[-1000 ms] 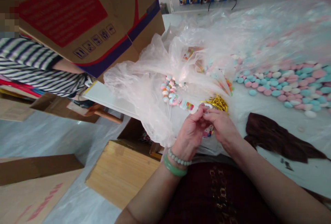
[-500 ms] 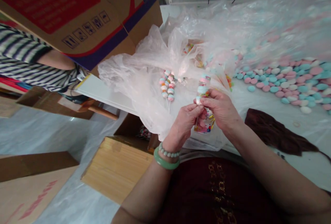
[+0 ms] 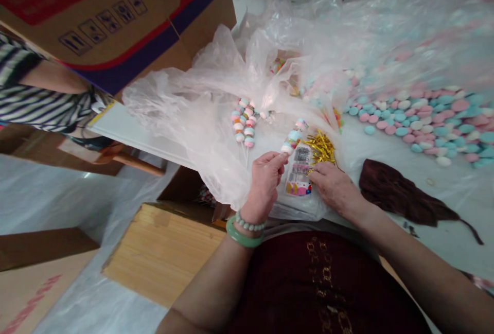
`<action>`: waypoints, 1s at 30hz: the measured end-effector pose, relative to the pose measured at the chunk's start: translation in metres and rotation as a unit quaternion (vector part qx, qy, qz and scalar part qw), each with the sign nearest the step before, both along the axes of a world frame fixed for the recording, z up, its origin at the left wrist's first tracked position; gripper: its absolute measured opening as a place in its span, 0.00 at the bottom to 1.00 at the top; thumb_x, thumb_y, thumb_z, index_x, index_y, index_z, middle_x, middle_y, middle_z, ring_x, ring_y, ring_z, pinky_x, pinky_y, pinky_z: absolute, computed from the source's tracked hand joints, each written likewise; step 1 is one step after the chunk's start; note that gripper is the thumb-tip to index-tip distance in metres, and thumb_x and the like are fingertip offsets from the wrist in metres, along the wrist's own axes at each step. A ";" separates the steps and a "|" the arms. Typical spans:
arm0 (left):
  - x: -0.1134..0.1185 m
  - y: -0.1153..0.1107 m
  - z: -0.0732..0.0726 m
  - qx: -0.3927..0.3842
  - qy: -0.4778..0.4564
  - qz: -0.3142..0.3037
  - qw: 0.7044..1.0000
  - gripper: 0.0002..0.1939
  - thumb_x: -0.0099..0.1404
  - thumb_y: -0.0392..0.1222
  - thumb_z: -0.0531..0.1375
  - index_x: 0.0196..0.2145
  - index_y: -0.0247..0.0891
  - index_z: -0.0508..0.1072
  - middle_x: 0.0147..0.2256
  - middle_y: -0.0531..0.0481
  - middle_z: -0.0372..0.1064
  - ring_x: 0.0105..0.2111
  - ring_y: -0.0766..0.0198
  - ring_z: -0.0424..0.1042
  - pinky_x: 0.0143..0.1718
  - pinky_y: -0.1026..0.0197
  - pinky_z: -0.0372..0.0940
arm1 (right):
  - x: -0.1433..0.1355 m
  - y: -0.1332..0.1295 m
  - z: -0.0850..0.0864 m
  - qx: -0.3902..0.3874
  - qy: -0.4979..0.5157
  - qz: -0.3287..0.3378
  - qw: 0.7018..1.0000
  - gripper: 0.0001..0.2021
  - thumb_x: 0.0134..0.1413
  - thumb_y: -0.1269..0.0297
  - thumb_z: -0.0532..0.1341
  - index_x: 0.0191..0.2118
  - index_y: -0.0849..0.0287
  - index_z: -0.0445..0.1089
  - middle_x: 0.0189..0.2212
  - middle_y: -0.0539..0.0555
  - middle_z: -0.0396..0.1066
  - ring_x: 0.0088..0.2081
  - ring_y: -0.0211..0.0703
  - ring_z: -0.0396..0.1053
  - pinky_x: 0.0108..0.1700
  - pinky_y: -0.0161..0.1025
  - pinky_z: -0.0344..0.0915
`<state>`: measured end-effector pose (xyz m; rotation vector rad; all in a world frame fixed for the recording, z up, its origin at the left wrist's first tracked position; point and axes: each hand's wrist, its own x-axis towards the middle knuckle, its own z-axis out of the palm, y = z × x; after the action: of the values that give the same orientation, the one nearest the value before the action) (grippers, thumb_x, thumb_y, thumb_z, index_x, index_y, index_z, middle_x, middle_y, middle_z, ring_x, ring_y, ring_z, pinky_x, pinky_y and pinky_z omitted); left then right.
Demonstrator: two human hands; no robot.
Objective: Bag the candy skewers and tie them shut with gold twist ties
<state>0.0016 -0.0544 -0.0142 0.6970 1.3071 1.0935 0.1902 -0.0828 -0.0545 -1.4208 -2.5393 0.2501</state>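
My left hand (image 3: 268, 177), with a pale green bangle and beads on its wrist, pinches the lower end of a candy skewer (image 3: 295, 137) of pink, white and blue pieces. The skewer leans up to the right. Beside it, my right hand (image 3: 335, 186) has its fingertips closed at the near edge of a pile of gold twist ties (image 3: 323, 147); a gold strand shows at the fingers. Between the hands lie printed clear wrappers (image 3: 298, 187). Farther left, finished-looking candy skewers (image 3: 244, 124) rest on the plastic sheet.
Loose pastel candies (image 3: 424, 118) spread across the right of the table under clear plastic (image 3: 378, 35). A dark brown cloth (image 3: 401, 192) lies near my right forearm. A large carton (image 3: 127, 20) stands back left, by a person in a striped sleeve (image 3: 50, 105). Another box (image 3: 165, 251) is below left.
My hands have separated. The left keeps the skewer, now tilted; the right has let go and moved to the gold ties, which are now exposed along with the wrappers. The view has shifted slightly.
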 end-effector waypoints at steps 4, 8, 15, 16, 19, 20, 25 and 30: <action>0.003 0.000 0.001 -0.031 -0.025 -0.005 0.999 0.11 0.51 0.43 0.62 0.21 0.35 0.66 0.14 0.60 0.53 0.11 0.78 0.45 0.14 0.68 0.37 | 0.000 0.003 -0.008 0.028 0.023 -0.028 0.999 0.10 0.61 0.73 0.52 0.33 0.60 0.70 0.35 0.58 0.69 0.40 0.46 0.64 0.43 0.39 0.61; -0.001 0.002 -0.002 -0.054 -0.036 0.001 0.998 0.09 0.51 0.42 0.61 0.21 0.35 0.66 0.15 0.59 0.54 0.11 0.78 0.45 0.13 0.68 0.36 | 0.006 0.011 -0.011 0.000 0.104 -0.069 0.992 0.10 0.62 0.73 0.50 0.39 0.61 0.69 0.39 0.58 0.69 0.42 0.44 0.66 0.44 0.38 0.63; 0.003 0.003 -0.006 -0.070 -0.051 -0.022 0.996 0.09 0.52 0.43 0.60 0.23 0.34 0.67 0.16 0.59 0.54 0.11 0.79 0.45 0.13 0.69 0.36 | 0.008 0.007 -0.006 -0.050 0.041 -0.076 0.995 0.12 0.61 0.73 0.51 0.36 0.58 0.72 0.38 0.57 0.71 0.37 0.42 0.68 0.35 0.35 0.63; 0.003 0.004 -0.007 -0.072 -0.052 -0.020 0.996 0.09 0.52 0.43 0.60 0.23 0.34 0.67 0.16 0.59 0.54 0.11 0.79 0.45 0.13 0.69 0.36 | 0.008 0.007 -0.006 -0.049 0.081 -0.090 0.991 0.12 0.61 0.72 0.51 0.35 0.58 0.72 0.37 0.56 0.71 0.37 0.42 0.69 0.36 0.35 0.63; 0.002 0.004 -0.010 -0.073 -0.054 -0.019 0.996 0.08 0.51 0.42 0.60 0.24 0.34 0.67 0.16 0.60 0.54 0.12 0.79 0.45 0.13 0.69 0.37 | 0.009 0.011 -0.006 -0.050 0.285 -0.121 0.950 0.09 0.58 0.69 0.55 0.32 0.56 0.72 0.34 0.53 0.73 0.37 0.43 0.70 0.40 0.38 0.65; 0.003 0.004 -0.010 -0.073 -0.056 -0.022 0.996 0.08 0.51 0.42 0.61 0.24 0.34 0.67 0.16 0.60 0.54 0.12 0.79 0.45 0.13 0.69 0.37 | 0.009 0.013 -0.005 -0.059 0.357 -0.138 0.922 0.07 0.55 0.68 0.57 0.32 0.56 0.73 0.34 0.53 0.74 0.37 0.43 0.70 0.38 0.38 0.65; 0.006 0.002 -0.010 -0.074 -0.069 -0.050 0.994 0.08 0.51 0.41 0.61 0.25 0.34 0.68 0.16 0.60 0.54 0.11 0.79 0.45 0.13 0.69 0.37 | 0.002 0.025 0.014 -0.190 0.535 -0.257 0.782 0.06 0.44 0.62 0.64 0.30 0.58 0.75 0.21 0.48 0.71 0.19 0.36 0.62 0.22 0.35 0.58; 0.006 0.002 -0.007 -0.079 -0.077 -0.048 0.993 0.08 0.52 0.41 0.61 0.25 0.34 0.67 0.16 0.59 0.55 0.12 0.79 0.46 0.14 0.69 0.37 | -0.009 0.034 0.025 -0.233 0.557 -0.274 0.748 0.06 0.44 0.61 0.63 0.27 0.59 0.71 0.16 0.45 0.67 0.14 0.32 0.54 0.19 0.33 0.50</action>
<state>0.0078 -0.0528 -0.0208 0.5412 1.2013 0.9362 0.1809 -0.0486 -0.0294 -1.4107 -1.0578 1.2332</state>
